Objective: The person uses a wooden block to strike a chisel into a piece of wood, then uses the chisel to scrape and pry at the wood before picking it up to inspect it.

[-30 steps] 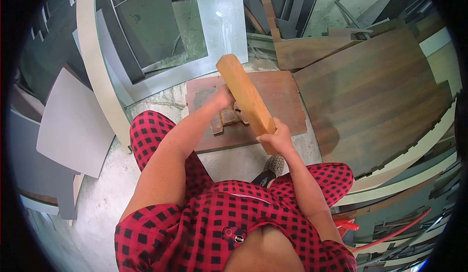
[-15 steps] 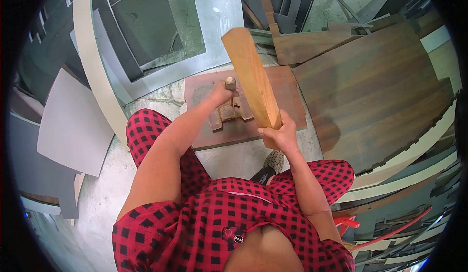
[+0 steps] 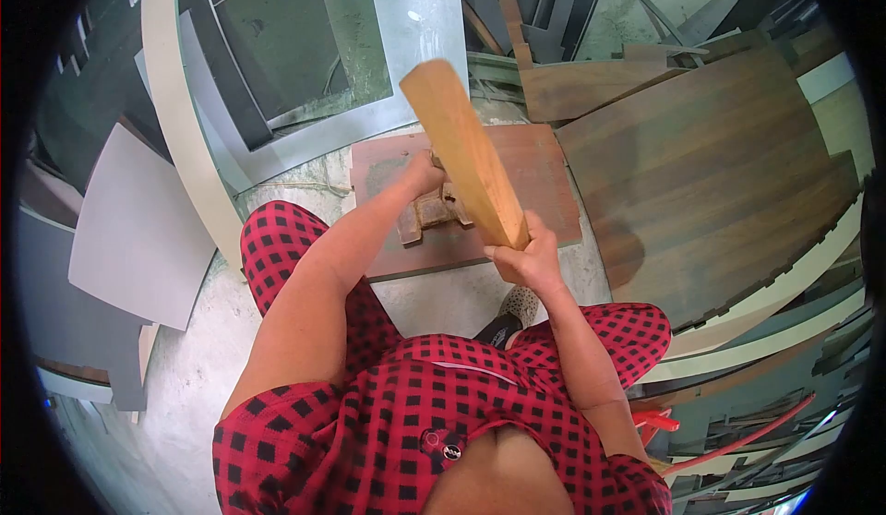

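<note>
My right hand is wrapped round the lower end of a long, thick wooden block, which slants up and to the left. My left hand is closed round a short peg-like handle, now mostly hidden behind the block. Just below it, a worn wooden piece with notches lies on a reddish-brown board on the floor. The block's middle overlaps part of the notched piece and the top of the handle in this view.
A large dark wood panel lies at the right. Grey panels and a curved pale strip stand at the left. A light panel leans further left. Red plastic and stacked strips are at the lower right.
The upper end of the wooden block has swung down and left, now covering the top of the handle. My left hand has shifted only slightly.
</note>
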Motion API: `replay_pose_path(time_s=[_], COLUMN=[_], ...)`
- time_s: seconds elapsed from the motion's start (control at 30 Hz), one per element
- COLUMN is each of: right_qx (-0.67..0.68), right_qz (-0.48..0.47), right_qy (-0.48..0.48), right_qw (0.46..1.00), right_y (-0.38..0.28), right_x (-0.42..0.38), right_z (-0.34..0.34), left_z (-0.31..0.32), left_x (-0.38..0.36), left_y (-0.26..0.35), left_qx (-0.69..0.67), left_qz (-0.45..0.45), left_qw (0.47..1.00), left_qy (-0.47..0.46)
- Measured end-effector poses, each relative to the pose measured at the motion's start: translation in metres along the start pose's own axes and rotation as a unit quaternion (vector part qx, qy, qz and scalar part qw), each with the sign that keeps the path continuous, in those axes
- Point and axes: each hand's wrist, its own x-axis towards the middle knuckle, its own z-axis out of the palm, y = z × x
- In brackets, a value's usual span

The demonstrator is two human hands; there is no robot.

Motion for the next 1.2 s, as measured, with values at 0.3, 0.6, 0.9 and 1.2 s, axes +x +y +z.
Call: replay_pose_path(time_s=[0.3, 0.6, 0.9, 1.2], right_qx=[-0.043, 0.130, 0.174, 0.138], right_qz=[0.036, 0.071, 0.100, -0.031], right_qy=[0.007, 0.034, 0.009, 0.050], right_qw=[0.998, 0.988, 0.980, 0.989], right_y=[0.022, -0.005, -0.018, -0.024], right_x=[0.009, 0.011, 0.012, 0.000], right_z=[0.005, -0.004, 0.003, 0.018], left_z=[0.001, -0.036, -0.046, -0.039], left_x=[0.007, 0.003, -0.022, -0.030], left_y=[-0.019, 0.009, -0.007, -0.022], left_qx=[-0.063, -0.054, -0.014, -0.007], left_qz=[-0.067, -0.138, -0.128, -0.121], left_qw=[0.995, 0.986, 0.989, 0.990], left_qy=[-0.045, -0.077, -0.072, -0.065])
